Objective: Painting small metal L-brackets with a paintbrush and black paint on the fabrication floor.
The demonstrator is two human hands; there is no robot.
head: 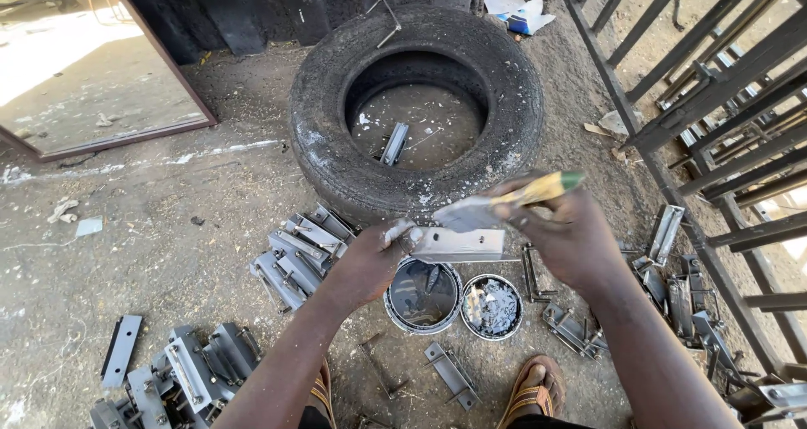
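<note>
Left hand (pixel 370 265) gripping bracket (pixel 458 244), right hand (pixel 563 227) gripping brush (pixel 513 202) above 2 tins (pixel 424 299): risk of paint dripping onto sandal (pixel 530 391) from overloaded bristles.

A worn tyre (pixel 416 114) (a bracket inside) lies beside black railings (pixel 723 101).

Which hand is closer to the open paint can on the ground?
Left. The left hand is beside the paint can; the right hand, holding a brush, is farther off.
</note>
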